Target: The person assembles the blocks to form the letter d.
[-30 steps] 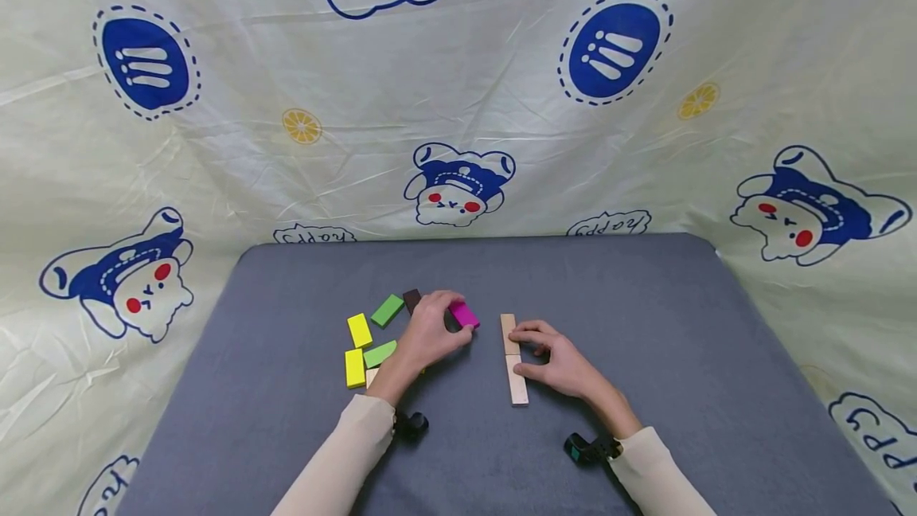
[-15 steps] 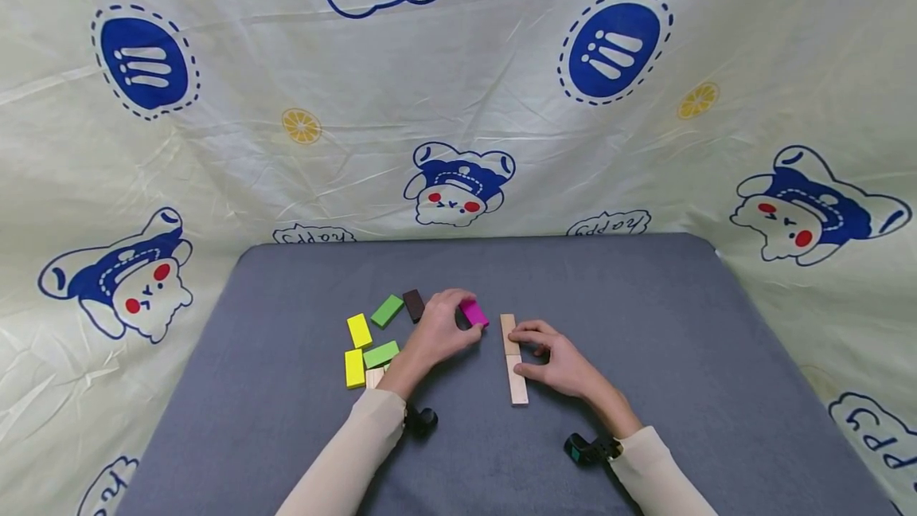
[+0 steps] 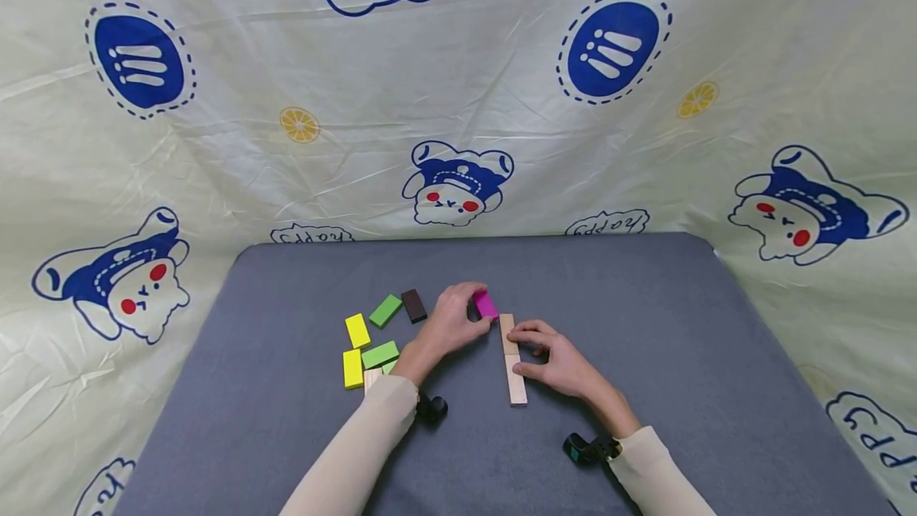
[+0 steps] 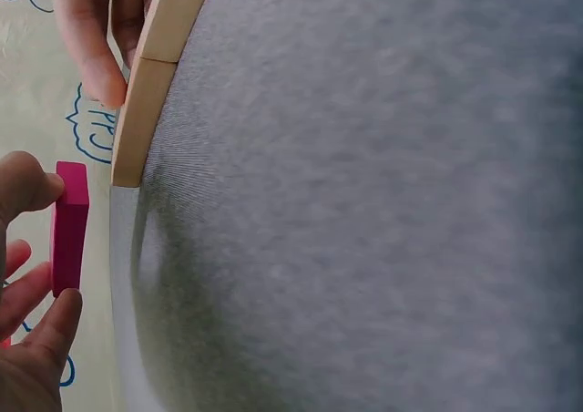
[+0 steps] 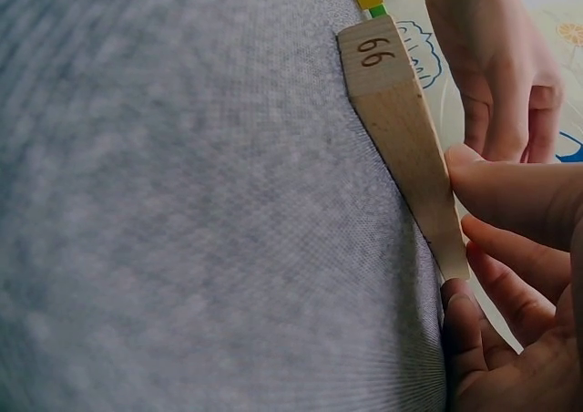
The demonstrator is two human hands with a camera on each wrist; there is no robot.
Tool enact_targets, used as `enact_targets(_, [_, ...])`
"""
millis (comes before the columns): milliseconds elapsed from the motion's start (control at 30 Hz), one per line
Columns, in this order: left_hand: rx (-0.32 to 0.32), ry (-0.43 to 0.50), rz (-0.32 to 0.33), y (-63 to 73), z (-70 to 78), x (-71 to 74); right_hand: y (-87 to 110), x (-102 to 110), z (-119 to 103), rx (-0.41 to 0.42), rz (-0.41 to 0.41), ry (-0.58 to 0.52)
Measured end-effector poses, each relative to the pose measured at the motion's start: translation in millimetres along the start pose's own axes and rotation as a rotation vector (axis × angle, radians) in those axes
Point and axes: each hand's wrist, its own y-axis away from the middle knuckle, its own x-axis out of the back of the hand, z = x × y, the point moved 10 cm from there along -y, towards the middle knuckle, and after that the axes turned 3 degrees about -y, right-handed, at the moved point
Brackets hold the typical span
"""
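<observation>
My left hand (image 3: 450, 323) pinches a magenta wooden block (image 3: 486, 304) between thumb and fingers. In the left wrist view the magenta block (image 4: 70, 230) is off the far end of the plain blocks, apart from them. Two plain wooden blocks, a far one (image 3: 507, 329) and a near one (image 3: 517, 387), lie end to end in a line on the table. My right hand (image 3: 562, 361) rests its thumb and fingertips against their right side. A printed number shows on the near end of the plain block (image 5: 401, 129) in the right wrist view.
Left of my left hand lie two yellow blocks (image 3: 353, 369), several green blocks (image 3: 386, 311), a dark brown block (image 3: 413, 306) and pale blocks (image 3: 372, 379) partly behind the forearm. A grey cloth covers the table (image 3: 630, 293); a printed white sheet (image 3: 501, 102) hangs behind.
My left hand has carried the magenta block rightward and slightly away, close to the far end of the plain blocks. The brown block has come fully into sight. My right hand has stayed put.
</observation>
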Motion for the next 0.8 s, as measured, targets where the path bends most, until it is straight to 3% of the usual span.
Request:
enact_targets(333, [-0.03,0.002,-0.009,-9.9,5.9,0.1,0.1,0,1,0.005,0.002,-0.007])
enact_targets(800, [-0.032,-0.029,-0.041,-18.4,8.2,-11.4,0.9,1,0,0.02,0.005,-0.004])
